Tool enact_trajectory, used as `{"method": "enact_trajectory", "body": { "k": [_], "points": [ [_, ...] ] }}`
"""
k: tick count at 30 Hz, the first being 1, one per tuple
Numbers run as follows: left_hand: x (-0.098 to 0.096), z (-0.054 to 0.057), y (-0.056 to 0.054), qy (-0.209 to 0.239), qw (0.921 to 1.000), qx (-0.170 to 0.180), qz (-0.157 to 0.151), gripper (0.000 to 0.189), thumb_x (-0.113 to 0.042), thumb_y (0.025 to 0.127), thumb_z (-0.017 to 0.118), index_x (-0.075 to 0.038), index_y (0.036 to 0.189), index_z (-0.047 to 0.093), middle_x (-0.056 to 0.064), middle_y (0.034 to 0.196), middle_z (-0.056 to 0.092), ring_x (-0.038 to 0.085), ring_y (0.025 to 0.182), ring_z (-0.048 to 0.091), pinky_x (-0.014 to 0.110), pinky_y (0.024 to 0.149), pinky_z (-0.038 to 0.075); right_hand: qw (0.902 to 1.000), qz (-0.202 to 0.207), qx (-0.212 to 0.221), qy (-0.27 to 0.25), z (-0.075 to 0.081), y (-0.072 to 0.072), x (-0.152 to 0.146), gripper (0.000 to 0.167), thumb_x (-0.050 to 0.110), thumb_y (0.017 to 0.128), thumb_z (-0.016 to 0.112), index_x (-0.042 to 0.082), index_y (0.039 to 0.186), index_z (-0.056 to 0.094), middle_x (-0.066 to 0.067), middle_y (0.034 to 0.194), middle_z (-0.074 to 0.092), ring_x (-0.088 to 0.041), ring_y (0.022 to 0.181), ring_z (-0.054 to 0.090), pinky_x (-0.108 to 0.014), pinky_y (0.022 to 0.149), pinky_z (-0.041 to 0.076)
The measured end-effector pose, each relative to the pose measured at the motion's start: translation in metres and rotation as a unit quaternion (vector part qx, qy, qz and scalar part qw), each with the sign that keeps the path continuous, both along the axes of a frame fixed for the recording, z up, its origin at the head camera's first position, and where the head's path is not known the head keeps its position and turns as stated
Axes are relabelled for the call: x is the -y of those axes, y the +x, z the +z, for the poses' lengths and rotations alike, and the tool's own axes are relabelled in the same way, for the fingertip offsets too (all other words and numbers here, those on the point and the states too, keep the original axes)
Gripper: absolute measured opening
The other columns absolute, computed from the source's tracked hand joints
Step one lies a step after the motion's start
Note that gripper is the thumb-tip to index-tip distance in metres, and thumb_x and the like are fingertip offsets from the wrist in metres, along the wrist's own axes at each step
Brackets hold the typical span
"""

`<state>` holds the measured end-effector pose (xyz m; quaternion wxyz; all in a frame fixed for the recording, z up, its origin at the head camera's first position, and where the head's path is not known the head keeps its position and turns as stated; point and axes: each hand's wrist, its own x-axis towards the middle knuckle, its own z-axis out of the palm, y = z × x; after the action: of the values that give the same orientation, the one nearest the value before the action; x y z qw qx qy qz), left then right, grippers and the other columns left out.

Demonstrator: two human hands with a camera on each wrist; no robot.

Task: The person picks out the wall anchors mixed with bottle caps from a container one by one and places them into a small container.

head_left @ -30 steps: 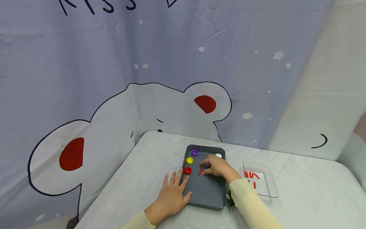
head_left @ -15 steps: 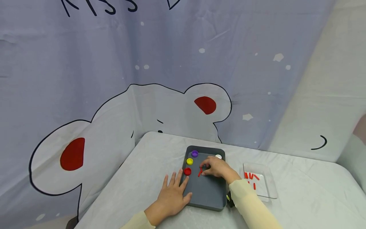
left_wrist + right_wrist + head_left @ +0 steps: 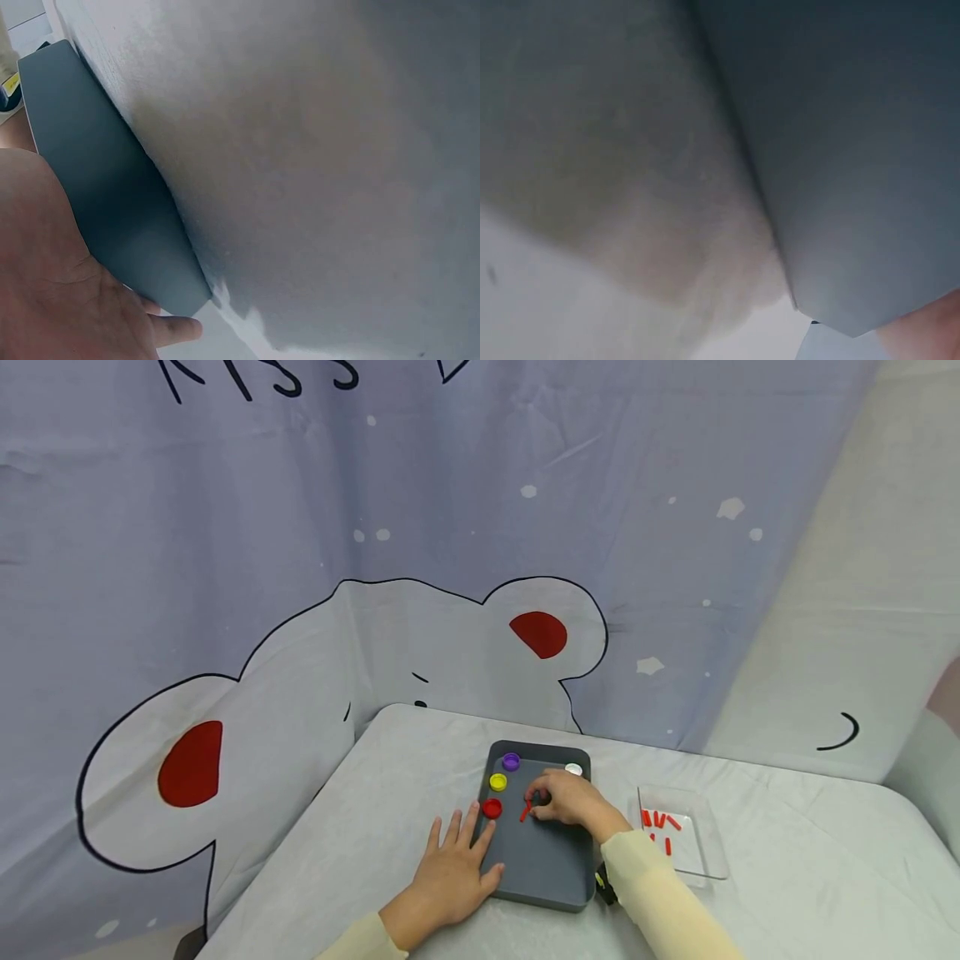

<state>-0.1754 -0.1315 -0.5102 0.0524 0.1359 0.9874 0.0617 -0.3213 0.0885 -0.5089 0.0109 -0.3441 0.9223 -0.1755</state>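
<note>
My right hand [image 3: 573,797] reaches over the grey tray [image 3: 540,881], thumb and index finger pinching a small red stick [image 3: 528,804]. A second red stick [image 3: 523,816] lies on the tray floor, its upper end meeting the first. Spread flat with straight fingers, my left hand [image 3: 450,877] rests against the tray's left edge. Along that side stand a red cap [image 3: 492,808], a yellow cap [image 3: 498,782] and a purple cap [image 3: 511,762]. A white cap [image 3: 573,769] shows partly behind my right hand. Both wrist views show mainly the tray's outer wall [image 3: 112,180]; the sticks are hidden there.
Right of the tray, a clear plastic box [image 3: 708,839] holds several red sticks [image 3: 668,846]. My right sleeve [image 3: 660,885] passes in front of its near left side. White cloth [image 3: 810,860] covers the table, and a printed curtain [image 3: 450,485] hangs behind it.
Both hands keep nearly the same place, with only tiny shifts of the right fingertips at the red sticks. The head view wavers slightly.
</note>
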Motion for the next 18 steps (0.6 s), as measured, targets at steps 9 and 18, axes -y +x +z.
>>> {"method": "enact_trajectory", "body": {
  "k": [9, 18],
  "points": [
    [-0.001, 0.001, 0.000, 0.002, 1.0000, -0.005, -0.001, 0.069, -0.060, 0.102, 0.037, -0.019, 0.158, 0.038, 0.012, 0.169, 0.015, 0.040, 0.152, 0.022, 0.065, 0.118, 0.012, 0.9979, -0.001, 0.002, -0.064, 0.001, 0.000, -0.005, 0.015, 0.019, 0.083, 0.080, 0.013, 0.096, 0.075, 0.006, 0.079, 0.060, -0.008, 0.071, 0.053, -0.029, 0.068, 0.048],
    [-0.001, 0.003, 0.000, 0.001, 1.0000, -0.004, 0.002, 0.070, -0.060, 0.101, 0.040, -0.019, 0.158, 0.040, 0.013, 0.169, 0.016, 0.041, 0.151, 0.023, 0.065, 0.118, 0.012, 0.9811, 0.001, 0.005, -0.194, 0.006, 0.013, -0.011, 0.014, 0.013, 0.084, 0.078, 0.011, 0.098, 0.074, 0.011, 0.075, 0.059, -0.002, 0.065, 0.051, -0.024, 0.062, 0.046]
  ]
}}
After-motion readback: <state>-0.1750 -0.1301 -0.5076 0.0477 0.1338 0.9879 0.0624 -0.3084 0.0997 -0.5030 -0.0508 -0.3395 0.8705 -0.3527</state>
